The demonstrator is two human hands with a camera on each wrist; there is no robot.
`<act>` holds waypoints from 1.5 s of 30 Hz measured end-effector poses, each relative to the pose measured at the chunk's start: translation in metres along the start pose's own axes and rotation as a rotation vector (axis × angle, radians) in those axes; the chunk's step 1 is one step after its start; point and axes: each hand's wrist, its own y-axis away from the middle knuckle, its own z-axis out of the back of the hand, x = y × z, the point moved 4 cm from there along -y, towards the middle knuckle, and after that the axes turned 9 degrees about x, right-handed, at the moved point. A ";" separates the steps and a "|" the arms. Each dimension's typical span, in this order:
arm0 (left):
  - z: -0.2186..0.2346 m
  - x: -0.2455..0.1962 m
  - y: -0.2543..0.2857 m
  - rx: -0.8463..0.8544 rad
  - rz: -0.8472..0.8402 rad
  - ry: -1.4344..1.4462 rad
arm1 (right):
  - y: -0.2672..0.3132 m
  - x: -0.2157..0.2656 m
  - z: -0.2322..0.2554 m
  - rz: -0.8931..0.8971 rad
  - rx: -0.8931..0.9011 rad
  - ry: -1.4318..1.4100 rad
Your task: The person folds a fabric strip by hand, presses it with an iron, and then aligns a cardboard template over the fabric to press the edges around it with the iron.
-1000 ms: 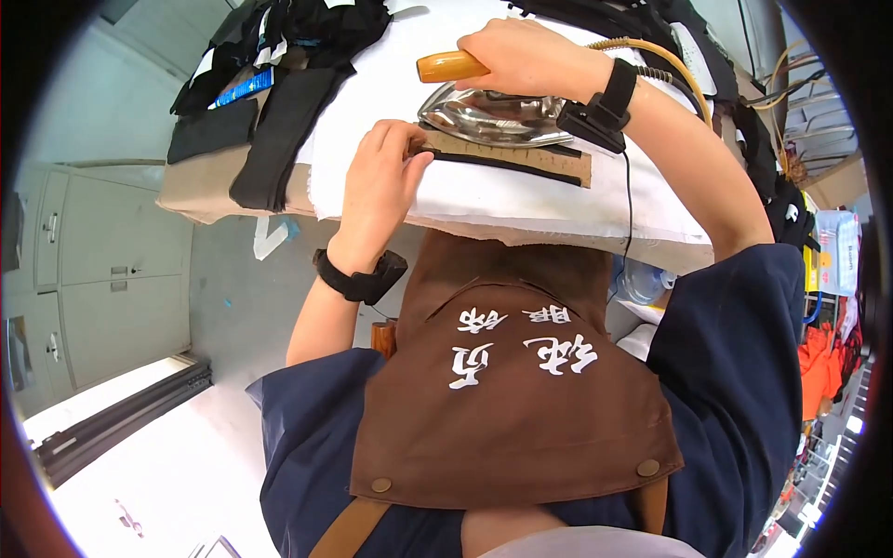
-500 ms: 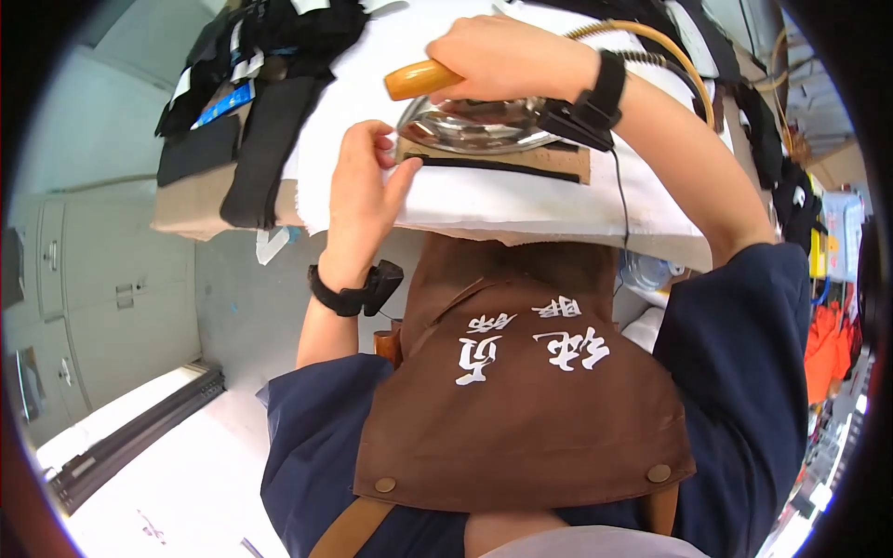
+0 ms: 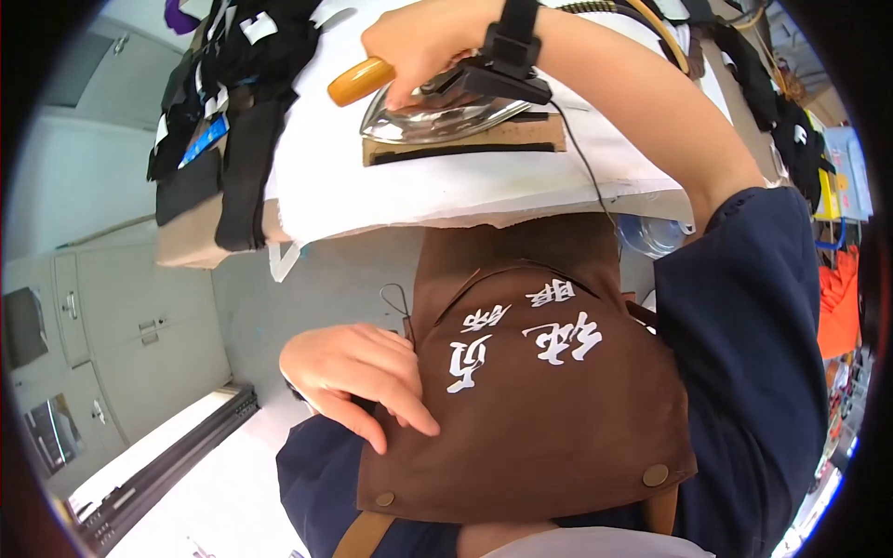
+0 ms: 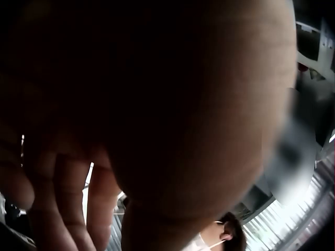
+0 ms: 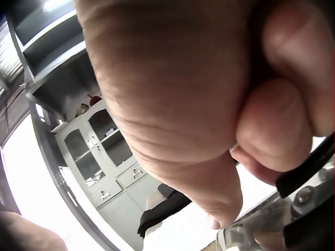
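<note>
My right hand [image 3: 430,45] grips the wooden handle [image 3: 359,82] of a shiny metal iron [image 3: 442,121], its thumb reaching down by the iron's body. The iron lies over a tan board-like strip [image 3: 374,149] on the white cloth. Along that strip's near edge runs a narrow black fabric band [image 3: 465,153]. My left hand [image 3: 358,372] hangs in front of the brown apron [image 3: 530,437], away from the table, fingers loosely bent and nothing in them. The left wrist view shows its palm and fingers [image 4: 70,204] in shadow.
Dark garments [image 3: 256,167] are piled at the table's left, with a blue packet [image 3: 205,139] among them. A hose [image 3: 660,33] and a thin black cable [image 3: 588,163] run near the right arm. Pale cabinets [image 3: 139,307] stand at the left.
My left hand has let go of the black band's end and drawn back from the table to the apron. The right hand still holds the iron, which has slid slightly left along the strip.
</note>
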 end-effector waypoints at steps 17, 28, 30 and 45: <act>0.019 0.064 -0.002 -0.856 0.464 0.081 | 0.067 -0.019 0.015 -0.098 -0.682 -0.117; 0.125 0.061 0.034 -0.751 0.742 -1.228 | 0.149 -0.026 0.007 -0.363 -0.483 0.082; 0.130 0.059 0.034 -0.719 0.745 -1.209 | 0.156 -0.015 0.004 -0.379 -0.459 0.017; 0.117 0.066 0.045 -0.879 0.649 -1.311 | 0.027 -0.013 -0.023 -0.314 -0.297 0.246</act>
